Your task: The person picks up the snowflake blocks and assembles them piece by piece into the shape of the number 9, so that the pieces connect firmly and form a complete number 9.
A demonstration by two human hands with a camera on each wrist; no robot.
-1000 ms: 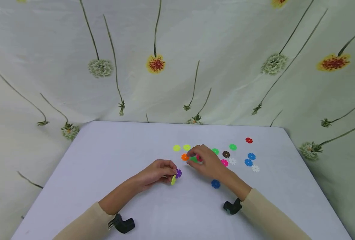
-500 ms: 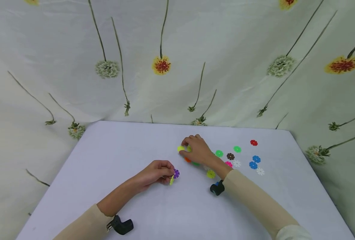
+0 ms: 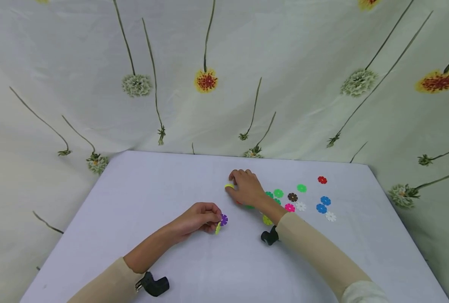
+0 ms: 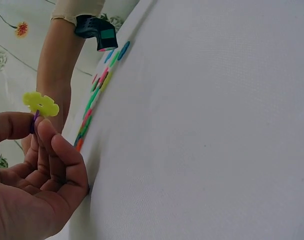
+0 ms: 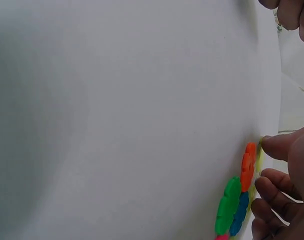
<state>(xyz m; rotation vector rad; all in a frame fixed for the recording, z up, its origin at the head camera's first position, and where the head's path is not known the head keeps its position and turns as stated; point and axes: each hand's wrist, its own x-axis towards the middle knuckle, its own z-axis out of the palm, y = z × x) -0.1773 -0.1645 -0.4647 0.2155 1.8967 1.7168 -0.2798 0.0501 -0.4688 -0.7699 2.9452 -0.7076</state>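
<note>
My left hand (image 3: 199,218) pinches a purple notched flower disc (image 3: 224,219) between thumb and finger, just above the table. Slotted into it at an angle is a yellow flower disc (image 4: 40,103). Farther back, my right hand (image 3: 246,187) reaches down to a flat yellow flower disc (image 3: 229,185), with thumb and finger curled at its edge. The thumb touches that disc in the right wrist view, beside an orange disc (image 5: 248,167), a green disc (image 5: 228,205) and a blue disc (image 5: 240,214). My right hand hides part of this cluster in the head view.
Several more discs lie right of my right hand, among them a brown disc (image 3: 292,197), a pink disc (image 3: 289,208) and a red disc (image 3: 322,180). The white table (image 3: 164,181) ends at a flower-printed cloth (image 3: 292,54).
My right hand has moved left and back from above the orange disc to the yellow disc, where its thumb now covers part of it. The left hand keeps its pinch on the joined discs.
</note>
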